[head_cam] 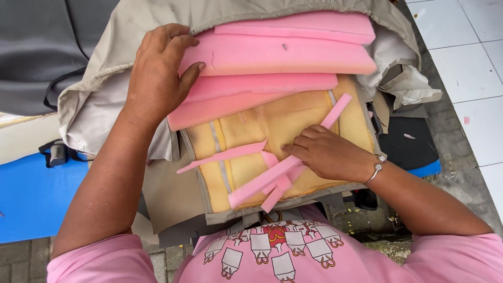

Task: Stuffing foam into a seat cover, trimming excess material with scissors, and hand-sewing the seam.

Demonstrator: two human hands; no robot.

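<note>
Seat cushion, yellowed foam, lies on beige fabric cover in front of the person. Pink foam slabs stacked across its far half. Left hand open, palm pressing slab edge. Right hand flat, fingers pinning thin pink foam strips on cushion's near part.
</note>
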